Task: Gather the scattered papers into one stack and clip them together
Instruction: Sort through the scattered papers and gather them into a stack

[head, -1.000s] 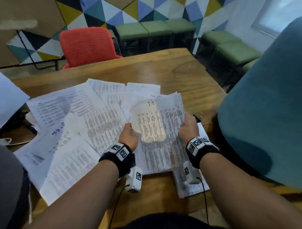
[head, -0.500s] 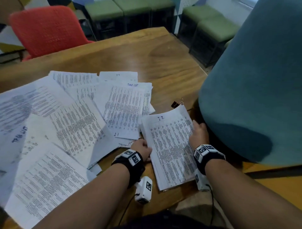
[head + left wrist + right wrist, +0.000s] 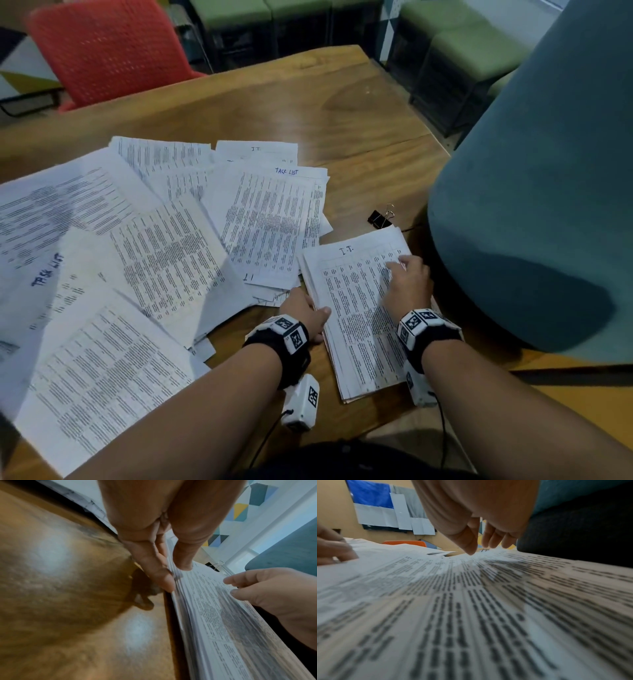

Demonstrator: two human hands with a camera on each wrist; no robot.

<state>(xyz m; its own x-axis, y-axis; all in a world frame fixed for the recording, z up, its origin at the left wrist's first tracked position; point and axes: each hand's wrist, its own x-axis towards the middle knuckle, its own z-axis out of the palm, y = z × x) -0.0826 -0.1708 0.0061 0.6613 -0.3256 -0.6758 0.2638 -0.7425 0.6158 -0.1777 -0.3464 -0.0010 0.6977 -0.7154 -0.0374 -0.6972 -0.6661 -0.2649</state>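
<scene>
Head view: small stack of papers (image 3: 356,318) lies flat on wooden table (image 3: 342,113) near its front-right edge, top sheet headed "I.T.". L hand (image 3: 303,317) at stack's left edge, thumb on top sheet, other fingers hidden under/behind edge. R hand (image 3: 407,284) rests on top of stack toward right side, fingers bent down, tips on paper, not gripping anything. Rest of scattered papers (image 3: 137,260) spread overlapping to the left, two w/ blue "TASK LIST" handwriting. Black binder clip (image 3: 379,218) on table just beyond stack's far corner, apart from both hands. Teal chair (image 3: 548,192) right of stack, red chair (image 3: 109,51) across table. L wrist view: L hand (image 3: 159,536) pinches stack (image 3: 223,622) edge, thumb above, forefinger along the side; R hand (image 3: 274,592) fingertips touch top sheet; binder clip (image 3: 214,565) seen past far end. R wrist view: R hand (image 3: 481,520) thumb tip and fingertips down on top sheet of stack (image 3: 471,615), loosely bent, nothing held; L hand (image 3: 332,550) on left edge, blurred
</scene>
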